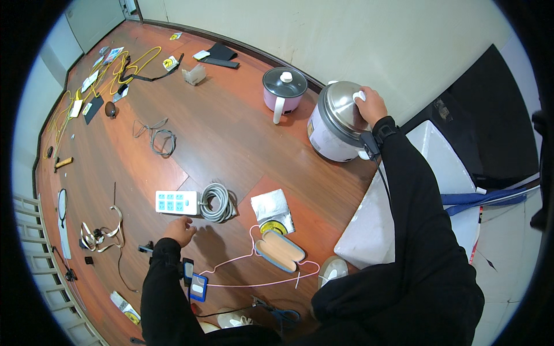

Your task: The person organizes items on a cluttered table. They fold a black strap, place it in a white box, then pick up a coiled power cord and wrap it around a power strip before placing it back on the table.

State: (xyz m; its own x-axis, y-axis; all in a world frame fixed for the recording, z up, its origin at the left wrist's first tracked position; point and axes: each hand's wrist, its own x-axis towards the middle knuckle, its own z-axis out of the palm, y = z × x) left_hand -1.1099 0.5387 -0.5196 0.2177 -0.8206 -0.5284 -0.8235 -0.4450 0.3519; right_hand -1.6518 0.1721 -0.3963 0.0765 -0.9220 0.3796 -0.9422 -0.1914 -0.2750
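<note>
My right hand (371, 107) grips the white knob on the metal lid (344, 106) of a white rice cooker (322, 134), which stands by the wall. My left hand (179, 231) hovers empty with fingers apart, just below a white power strip (176, 202). Against the strip's right end lies its coiled grey cable (215, 203). Left of the cooker stands a pink electric pot (283, 91) with a glass lid on it. An open glasses case (280, 250) lies on the floor near my feet, beside a silvery packet (272, 209) and a pink cord (242, 285).
White foam board (368, 225) lies at the right under my right arm. A loose grey cable (163, 140), tangled yellow rope (117, 69), a hammer (64, 162) and a cream strap (117, 229) lie on the wooden floor. A white railing (41, 259) runs along the lower left.
</note>
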